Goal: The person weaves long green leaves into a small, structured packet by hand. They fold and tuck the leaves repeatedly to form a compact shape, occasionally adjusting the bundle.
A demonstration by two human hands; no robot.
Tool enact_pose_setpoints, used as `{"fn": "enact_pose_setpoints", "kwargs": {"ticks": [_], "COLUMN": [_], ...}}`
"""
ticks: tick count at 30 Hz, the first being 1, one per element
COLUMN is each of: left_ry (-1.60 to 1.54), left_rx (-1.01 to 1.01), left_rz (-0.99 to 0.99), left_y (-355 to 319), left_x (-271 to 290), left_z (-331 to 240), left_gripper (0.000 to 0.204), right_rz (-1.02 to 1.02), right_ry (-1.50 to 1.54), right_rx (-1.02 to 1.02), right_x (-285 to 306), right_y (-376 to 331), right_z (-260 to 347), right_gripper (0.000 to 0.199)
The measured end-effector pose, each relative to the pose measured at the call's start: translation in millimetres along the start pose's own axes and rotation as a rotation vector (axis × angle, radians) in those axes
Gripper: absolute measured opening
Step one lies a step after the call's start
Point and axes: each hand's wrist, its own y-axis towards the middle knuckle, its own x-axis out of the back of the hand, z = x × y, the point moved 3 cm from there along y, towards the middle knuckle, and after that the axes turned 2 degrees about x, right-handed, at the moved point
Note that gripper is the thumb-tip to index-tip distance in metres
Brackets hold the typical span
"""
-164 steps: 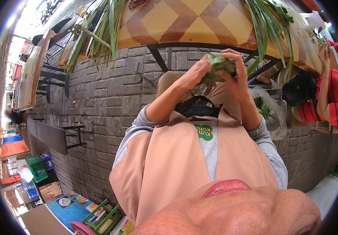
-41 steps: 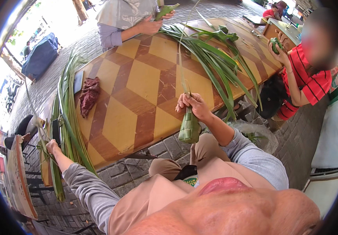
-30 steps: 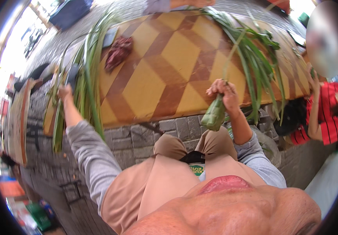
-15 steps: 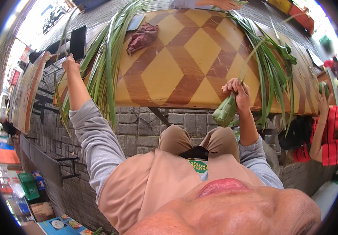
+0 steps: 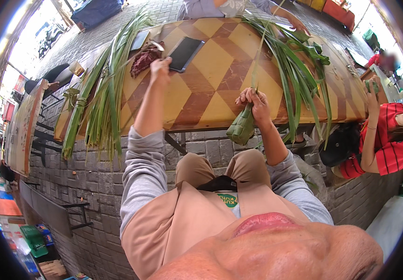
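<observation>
My left hand point(image 5: 160, 70) is closed on the near corner of a dark smartphone point(image 5: 186, 53), which is over the patterned table; whether it touches the tabletop I cannot tell. Just left of that hand is a crumpled dark red knitted cloth or pouch point(image 5: 144, 60). In front of my knees, at the table's near edge, my right hand point(image 5: 259, 105) grips the top of a woven green palm-leaf pouch point(image 5: 241, 127). The pouch hangs down, and a long leaf strip point(image 5: 256, 65) rises from the grip.
Long palm leaves point(image 5: 110, 98) lie across the table's left side, more leaves point(image 5: 294, 74) on the right, both overhanging the near edge. A flat grey object point(image 5: 140, 40) lies behind the red cloth. One person's hand point(image 5: 298, 25) reaches in opposite; another person point(image 5: 385, 135) in red sits at right.
My left hand has carried the smartphone from beyond the left leaf bundle to over the table beside the red cloth. My right hand keeps its grip on the woven pouch.
</observation>
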Motion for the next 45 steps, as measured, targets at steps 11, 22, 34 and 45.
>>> {"fn": "enact_pose_setpoints", "kwargs": {"ticks": [11, 22, 34, 45], "left_ry": [0.028, 0.427, 0.791, 0.75], "left_rx": [0.142, 0.094, -0.029, -0.613], "left_rz": [0.042, 0.305, 0.427, -0.244], "left_y": [-63, -94, -95, -25], "left_x": [-86, -85, -70, 43], "left_z": [68, 44, 17, -77], "left_gripper": [0.014, 0.025, 0.031, 0.014], "right_rz": [0.039, 0.038, 0.05, 0.06], "right_ry": [-0.006, -0.032, 0.008, -0.026], "right_rx": [0.003, 0.002, -0.012, -0.011], "right_x": [0, -4, -2, -1], "right_y": [1, -1, -1, 0], "right_z": [-1, 3, 0, 0], "right_gripper": [0.035, 0.036, 0.036, 0.035]}}
